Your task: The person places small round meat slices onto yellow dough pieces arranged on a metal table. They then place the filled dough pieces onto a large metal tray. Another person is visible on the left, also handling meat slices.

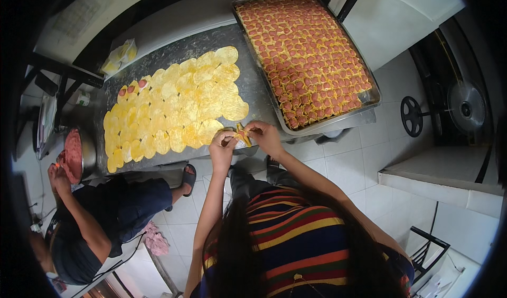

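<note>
Near the table's front edge, my left hand (pixel 223 146) and my right hand (pixel 266 138) hold a small dumpling (pixel 242 134) between their fingertips. It has a yellow wrapper with a little pink filling showing, and my fingers hide part of it. Just left of my hands, overlapping rows of round yellow wrappers (pixel 174 105) cover the table. Dabs of pink filling (pixel 131 89) sit on a few wrappers at the far left corner. To the right, a large metal tray (pixel 373 98) is packed with rows of yellow dumplings (pixel 306 50) topped with pink filling.
At the left, another person's hand (pixel 59 177) is at a metal bowl (pixel 88 153) of pink filling (pixel 73 155). A clear container (pixel 120 57) stands at the table's (pixel 203 38) back. A fan (pixel 466 108) and a black handwheel (pixel 411 116) are at the right.
</note>
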Demonstrator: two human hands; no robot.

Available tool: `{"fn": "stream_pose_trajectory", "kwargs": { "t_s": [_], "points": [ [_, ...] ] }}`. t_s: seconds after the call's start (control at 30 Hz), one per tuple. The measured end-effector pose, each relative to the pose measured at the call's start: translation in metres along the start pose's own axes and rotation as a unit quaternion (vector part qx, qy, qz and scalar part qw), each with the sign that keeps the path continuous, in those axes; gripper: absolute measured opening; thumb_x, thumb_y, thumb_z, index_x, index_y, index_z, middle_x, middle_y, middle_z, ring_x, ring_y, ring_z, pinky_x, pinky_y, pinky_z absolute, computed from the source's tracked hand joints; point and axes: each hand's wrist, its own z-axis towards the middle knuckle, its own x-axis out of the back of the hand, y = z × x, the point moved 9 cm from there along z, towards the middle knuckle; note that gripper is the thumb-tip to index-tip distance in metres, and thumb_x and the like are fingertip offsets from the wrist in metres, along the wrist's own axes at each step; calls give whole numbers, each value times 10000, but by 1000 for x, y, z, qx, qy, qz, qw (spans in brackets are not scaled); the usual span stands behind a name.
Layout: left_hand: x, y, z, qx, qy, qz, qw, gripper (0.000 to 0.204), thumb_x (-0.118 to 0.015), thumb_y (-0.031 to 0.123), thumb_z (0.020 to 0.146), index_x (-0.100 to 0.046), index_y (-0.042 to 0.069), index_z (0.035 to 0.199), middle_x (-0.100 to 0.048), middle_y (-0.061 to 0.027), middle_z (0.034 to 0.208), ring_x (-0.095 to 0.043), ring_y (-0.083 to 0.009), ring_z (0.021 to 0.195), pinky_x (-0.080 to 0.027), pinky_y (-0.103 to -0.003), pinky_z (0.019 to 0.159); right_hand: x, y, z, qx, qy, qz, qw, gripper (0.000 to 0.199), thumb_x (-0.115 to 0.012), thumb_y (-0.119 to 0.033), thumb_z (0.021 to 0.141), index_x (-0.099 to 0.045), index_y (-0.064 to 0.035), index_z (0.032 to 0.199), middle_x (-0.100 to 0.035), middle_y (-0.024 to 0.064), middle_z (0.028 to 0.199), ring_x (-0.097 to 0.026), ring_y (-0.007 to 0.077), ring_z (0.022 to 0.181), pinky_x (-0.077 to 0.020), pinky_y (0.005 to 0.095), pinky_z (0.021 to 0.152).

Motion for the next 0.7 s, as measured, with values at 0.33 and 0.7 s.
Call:
{"fn": "stream_pose_trajectory", "kwargs": {
  "t_s": [0.33,0.7],
  "points": [
    [-6,18,-17,-40,11,7,999,234,-729,-43,700,-597,-25,892,-654,-117,992,-613,-121,876,-513,-270,726,6,-42,-26,86,30,-56,994,380,-626,41,700,-530,-9,1064,-611,158,988,-602,314,946,-487,367,809],
    [-13,68,-24,-200,0,260,945,397,-721,-58,662,-611,37,1031,-629,-152,856,-637,-287,789,-515,-328,683,6,-63,-16,138,42,-195,970,361,-509,89,718,-526,-36,1057,-577,192,1004,-557,398,938,-469,456,785]
  ]
}}
